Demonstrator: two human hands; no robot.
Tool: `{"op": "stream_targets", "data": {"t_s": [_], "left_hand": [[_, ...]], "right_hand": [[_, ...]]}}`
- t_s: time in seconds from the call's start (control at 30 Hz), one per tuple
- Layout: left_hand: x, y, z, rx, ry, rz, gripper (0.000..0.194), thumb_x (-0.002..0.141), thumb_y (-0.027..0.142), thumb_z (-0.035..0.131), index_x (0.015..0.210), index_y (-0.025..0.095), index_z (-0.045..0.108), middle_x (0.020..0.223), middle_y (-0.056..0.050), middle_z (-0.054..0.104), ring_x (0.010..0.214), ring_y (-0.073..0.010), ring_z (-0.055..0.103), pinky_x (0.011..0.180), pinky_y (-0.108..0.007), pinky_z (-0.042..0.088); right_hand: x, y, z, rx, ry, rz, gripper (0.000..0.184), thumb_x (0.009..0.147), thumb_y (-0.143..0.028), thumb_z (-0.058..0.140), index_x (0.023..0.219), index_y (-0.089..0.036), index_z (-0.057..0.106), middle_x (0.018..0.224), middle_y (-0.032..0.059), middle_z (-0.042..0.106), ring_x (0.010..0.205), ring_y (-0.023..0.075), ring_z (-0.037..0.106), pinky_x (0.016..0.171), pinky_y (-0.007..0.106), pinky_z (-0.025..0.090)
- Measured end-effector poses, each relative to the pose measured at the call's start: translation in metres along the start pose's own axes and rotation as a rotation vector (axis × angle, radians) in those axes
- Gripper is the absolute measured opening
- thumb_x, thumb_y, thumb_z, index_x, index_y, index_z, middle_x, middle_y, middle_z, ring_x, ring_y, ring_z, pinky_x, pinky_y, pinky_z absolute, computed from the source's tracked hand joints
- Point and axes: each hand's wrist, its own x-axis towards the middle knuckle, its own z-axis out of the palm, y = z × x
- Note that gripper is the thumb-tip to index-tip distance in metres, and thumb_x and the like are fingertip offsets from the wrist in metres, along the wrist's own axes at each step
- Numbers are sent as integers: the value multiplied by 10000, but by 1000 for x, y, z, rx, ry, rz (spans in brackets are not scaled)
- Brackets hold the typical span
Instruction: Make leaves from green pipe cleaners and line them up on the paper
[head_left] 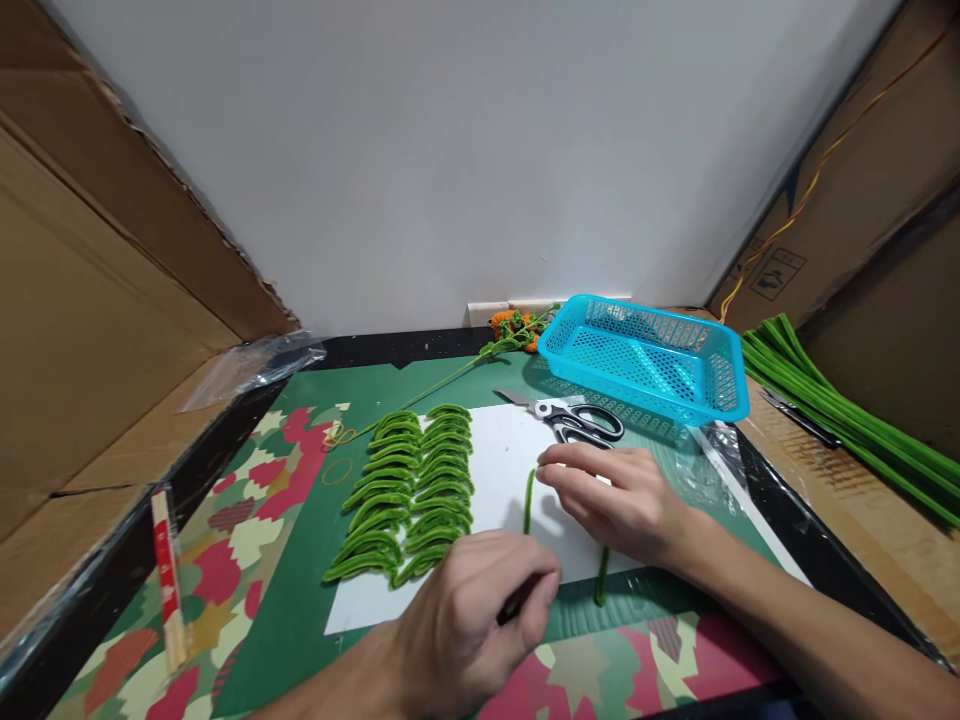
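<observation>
Lower centre, the left hand [472, 605] curls, its grip hidden; the right hand [621, 493] has fingertips at a thin fuzzy green strip [529, 500] near centre, pinch unclear. Centre-left, curved fuzzy green pieces [441, 489] form two columns, probably for tidy counting.

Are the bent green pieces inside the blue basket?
No, the green pieces lie in two columns on and beside the white paper, apart from the basket.
</observation>
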Motion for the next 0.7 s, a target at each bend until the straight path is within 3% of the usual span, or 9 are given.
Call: {"op": "stream_targets", "data": {"t_s": [0.1,0.2,0.43,0.7], "left_hand": [[0,-1,4,65,39,234,187,972,39,506,952,179,628,693,-14,606,605,-168,493,609,-313,370],[3,-1,5,67,62,349,223,901,-21,497,932,166,613,652,4,560,566,-167,410,568,-325,316],[3,-2,5,77,76,352,216,885,-29,506,916,158,610,653,12,519,584,-166,368,565,-340,285],[6,-1,5,81,84,379,219,879,-32,502,891,148,625,634,9,528,571,-163,371,548,-339,290]], "right_hand": [[-1,0,3,18,-47,14,194,1000,-49,563,1085,-160,698,1061,71,808,715,114,745,542,231,484],[-2,0,5,91,-50,72,197,997,-38,577,1092,-159,700,1058,72,805,771,131,765,577,231,513],[1,3,6,319,83,247,248,1001,-29,600,1188,-169,683,983,66,780,746,119,708,564,212,524],[-4,7,4,235,44,228,314,974,23,533,1154,-156,716,1048,115,757,868,167,739,634,255,575]]}}
